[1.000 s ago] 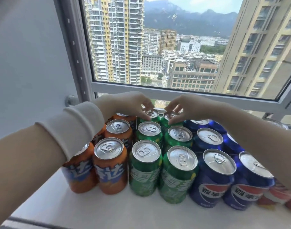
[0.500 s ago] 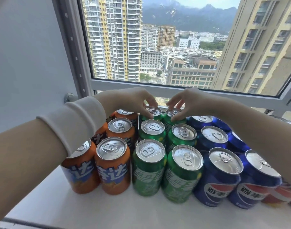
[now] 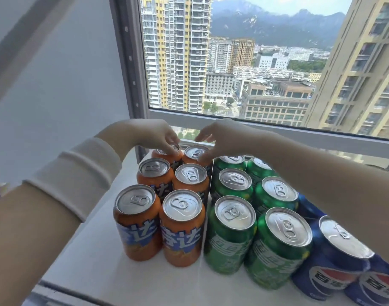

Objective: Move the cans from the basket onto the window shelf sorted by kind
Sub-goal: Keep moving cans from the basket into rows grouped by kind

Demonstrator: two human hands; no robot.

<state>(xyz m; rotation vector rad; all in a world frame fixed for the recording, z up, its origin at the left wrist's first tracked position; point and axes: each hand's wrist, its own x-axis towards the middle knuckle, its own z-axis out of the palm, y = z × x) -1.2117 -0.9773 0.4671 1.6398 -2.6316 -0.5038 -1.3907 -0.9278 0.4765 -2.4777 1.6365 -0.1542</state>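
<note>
Left hand [image 3: 153,134] and right hand [image 3: 224,138] pinch the rearmost orange cans [image 3: 182,155] on the window shelf [image 3: 96,257].

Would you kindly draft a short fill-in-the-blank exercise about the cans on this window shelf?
1. The left hand touches the top of a can coloured ____.
2. Between the orange cans and the blue cans stand the ____ cans.
3. All cans on the shelf stand ____.

Missing words: orange; green; upright
</note>
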